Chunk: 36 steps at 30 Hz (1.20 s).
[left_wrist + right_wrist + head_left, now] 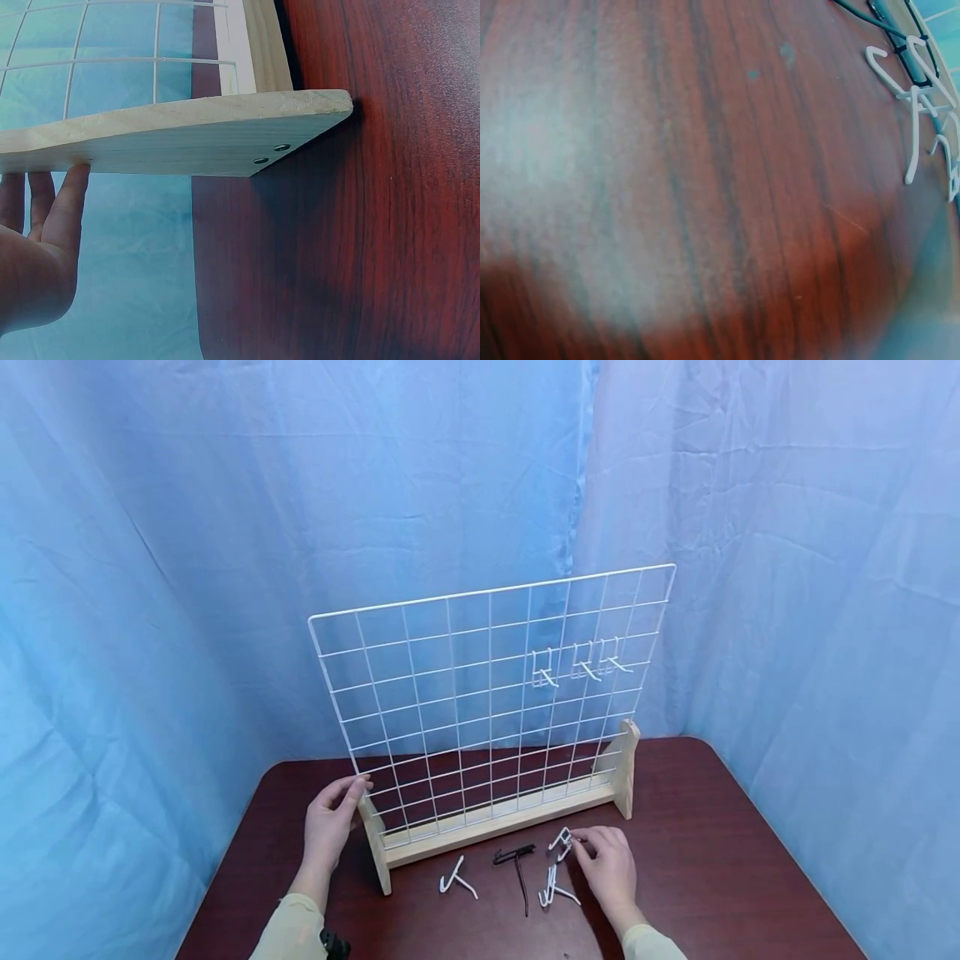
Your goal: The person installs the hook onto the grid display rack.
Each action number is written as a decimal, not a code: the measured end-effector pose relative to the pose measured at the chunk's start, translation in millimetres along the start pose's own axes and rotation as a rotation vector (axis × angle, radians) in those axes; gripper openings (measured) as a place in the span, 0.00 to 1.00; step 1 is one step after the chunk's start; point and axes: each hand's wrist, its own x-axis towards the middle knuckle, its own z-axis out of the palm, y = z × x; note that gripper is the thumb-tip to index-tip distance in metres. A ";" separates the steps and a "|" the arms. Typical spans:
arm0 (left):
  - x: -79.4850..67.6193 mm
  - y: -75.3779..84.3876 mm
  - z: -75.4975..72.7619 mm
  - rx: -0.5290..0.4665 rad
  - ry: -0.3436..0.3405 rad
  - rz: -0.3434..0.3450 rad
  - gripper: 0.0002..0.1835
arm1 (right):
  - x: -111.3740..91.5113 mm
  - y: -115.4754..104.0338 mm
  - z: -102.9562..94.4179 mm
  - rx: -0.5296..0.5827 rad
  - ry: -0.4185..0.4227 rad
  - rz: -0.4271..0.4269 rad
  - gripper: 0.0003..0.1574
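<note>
My left hand (332, 825) grips the left side of the display stand, thumb in front by the wire's edge. Its fingertips (71, 191) press the far edge of the wooden side piece (180, 135) in the left wrist view. A white wire grid panel (490, 693) stands upright in the wooden base (495, 822). My right hand (609, 870) pinches a white wire hook (561, 841) low in front of the base. Just below it lies another white hook (552, 889). Three white hooks, one of them the middle hook (586, 668), hang on the grid's right part.
A black hook (519, 868) and a single white hook (459, 878) lie on the dark red wood table (697, 860) in front of the stand. Blue cloth (450, 485) hangs behind the table and at both sides.
</note>
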 end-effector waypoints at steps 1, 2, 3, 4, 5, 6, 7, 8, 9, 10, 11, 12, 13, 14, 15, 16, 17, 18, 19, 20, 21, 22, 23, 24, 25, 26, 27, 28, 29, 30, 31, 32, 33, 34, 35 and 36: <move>0.5 -0.7 -0.3 -0.001 -0.004 0.003 0.18 | 0.8 0.0 -0.3 0.003 0.004 -0.008 0.13; 0.6 -0.8 -0.5 -0.002 -0.005 0.006 0.18 | 1.4 -0.1 -0.6 0.007 0.006 -0.016 0.13; 0.6 -1.0 -0.6 -0.002 -0.004 0.006 0.18 | 2.1 -0.2 -0.9 0.011 0.007 -0.023 0.13; 0.9 -1.5 -0.8 -0.004 -0.003 0.001 0.19 | 2.6 -0.3 -1.2 0.014 0.008 -0.028 0.13; 1.6 -2.8 -1.0 -0.006 -0.003 -0.007 0.19 | 3.1 -0.5 -1.7 0.016 0.008 -0.032 0.14; 2.4 -4.8 -1.2 -0.011 -0.001 -0.018 0.20 | 3.5 -0.9 -2.1 0.018 0.005 -0.035 0.14; 3.6 -7.9 -1.5 -0.015 0.001 -0.030 0.20 | 3.8 -1.2 -2.6 0.018 0.003 -0.037 0.13; 4.9 -11.1 -1.6 -0.020 0.004 -0.043 0.20 | 4.0 -1.6 -3.0 0.018 0.000 -0.037 0.13; 6.8 -15.4 -1.9 -0.025 0.004 -0.055 0.20 | 4.1 -2.2 -3.3 0.019 -0.003 -0.037 0.13; 9.0 -20.0 -2.3 -0.031 0.000 -0.063 0.21 | 4.2 -2.7 -3.7 0.018 -0.006 -0.036 0.13; 11.2 -24.9 -2.6 -0.036 -0.002 -0.066 0.21 | 4.1 -3.2 -4.0 0.018 -0.009 -0.033 0.13; 13.1 -29.1 -2.8 -0.038 -0.004 -0.066 0.21 | 4.1 -3.7 -4.3 0.017 -0.013 -0.029 0.13; 14.6 -32.4 -2.8 -0.040 -0.006 -0.063 0.21 | 4.0 -4.2 -4.5 0.019 -0.017 -0.025 0.13; 15.6 -34.7 -2.8 -0.040 -0.007 -0.059 0.21 | 3.8 -4.7 -4.6 0.020 -0.021 -0.020 0.13; 16.2 -36.1 -2.6 -0.040 -0.006 -0.054 0.21 | 3.7 -5.2 -4.7 0.024 -0.026 -0.016 0.14; 16.6 -37.0 -2.5 -0.040 -0.006 -0.049 0.21 | 3.5 -5.4 -4.7 0.026 -0.031 -0.010 0.14; 16.7 -37.6 -2.3 -0.040 -0.002 -0.046 0.21 | 3.3 -5.7 -4.6 0.028 -0.036 -0.005 0.15; 16.6 -37.5 -2.2 -0.039 0.001 -0.042 0.22 | 3.2 -5.8 -4.5 0.032 -0.040 -0.001 0.16; 16.3 -37.3 -2.2 -0.039 0.003 -0.039 0.22 | 2.9 -5.8 -4.3 0.037 -0.044 0.003 0.16; 16.2 -36.9 -2.2 -0.039 0.004 -0.038 0.22 | 2.6 -5.6 -4.1 0.041 -0.048 0.009 0.17; 16.0 -36.7 -2.1 -0.040 0.004 -0.036 0.22 | 2.3 -5.3 -3.9 0.047 -0.052 0.015 0.18; 15.9 -36.6 -2.2 -0.040 0.004 -0.035 0.22 | 1.9 -4.8 -3.6 0.053 -0.057 0.020 0.19; 15.8 -36.6 -2.2 -0.041 0.004 -0.036 0.22 | 1.6 -4.5 -3.6 0.062 -0.060 0.027 0.19; 15.8 -36.7 -2.2 -0.041 0.003 -0.038 0.22 | 1.3 -4.3 -3.6 0.072 -0.063 0.037 0.20; 15.9 -36.9 -2.3 -0.043 0.002 -0.040 0.22 | 1.1 -4.1 -3.8 0.084 -0.069 0.047 0.21; 16.1 -37.1 -2.4 -0.044 0.000 -0.044 0.22 | 1.0 -4.3 -4.3 0.100 -0.074 0.062 0.21; 16.3 -37.2 -2.5 -0.044 0.000 -0.048 0.22 | 1.0 -4.5 -4.9 0.118 -0.078 0.078 0.21; 16.3 -37.0 -2.6 -0.045 -0.001 -0.054 0.22 | 1.2 -4.9 -5.6 0.139 -0.081 0.099 0.22; 16.2 -36.2 -2.7 -0.047 -0.002 -0.060 0.22 | 1.5 -5.4 -6.5 0.165 -0.084 0.125 0.22; 15.8 -34.8 -2.8 -0.048 -0.003 -0.065 0.21 | 1.6 -5.8 -7.5 0.191 -0.089 0.154 0.22; 15.0 -32.4 -2.8 -0.047 -0.004 -0.067 0.21 | 1.9 -6.1 -8.4 0.226 -0.097 0.189 0.22; 13.4 -28.6 -2.8 -0.045 -0.007 -0.066 0.21 | 2.2 -6.4 -9.3 0.257 -0.105 0.224 0.22; 11.7 -24.6 -2.7 -0.045 -0.010 -0.065 0.21 | 2.4 -6.2 -9.9 0.294 -0.117 0.260 0.22; 9.7 -20.0 -2.6 -0.042 -0.013 -0.062 0.20 | 2.6 -6.0 -10.5 0.326 -0.131 0.294 0.22; 7.5 -15.3 -2.5 -0.038 -0.014 -0.059 0.20 | 2.9 -5.7 -11.0 0.360 -0.146 0.325 0.21; 6.4 -12.4 -2.8 -0.033 -0.021 -0.053 0.20 | 2.9 -5.3 -11.6 0.387 -0.159 0.354 0.21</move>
